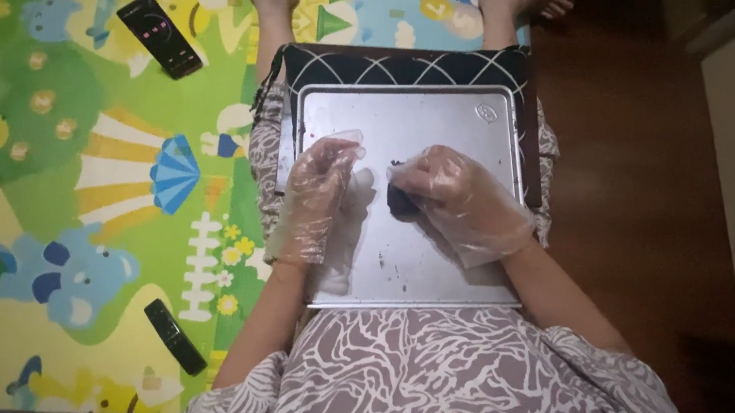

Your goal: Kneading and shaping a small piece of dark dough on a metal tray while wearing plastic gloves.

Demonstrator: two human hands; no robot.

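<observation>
Near the middle of the frame a silver baking tray (431,108) lies across the seated person's lap, on a black cushion (408,60) with a white diamond pattern; both hands wear loose clear plastic gloves. The right hand (459,197) is curled, its fingers pinched onto a small dark lump (404,199) pressed against the tray at its centre; the left hand (321,194) rests just beside it, fingers half bent and closed on nothing that shows. As a judgement, the pinching goes best with the tray kept level on the cushion and the left hand steadying it; the gloves are baggy, so a firm fingertip hold matters. The tray holds only the lump and scattered dark specks (385,258) toward its near edge. A phone (159,35) lies upper left on the cartoon play mat (12,194); a dark remote (175,336) lies lower left.
</observation>
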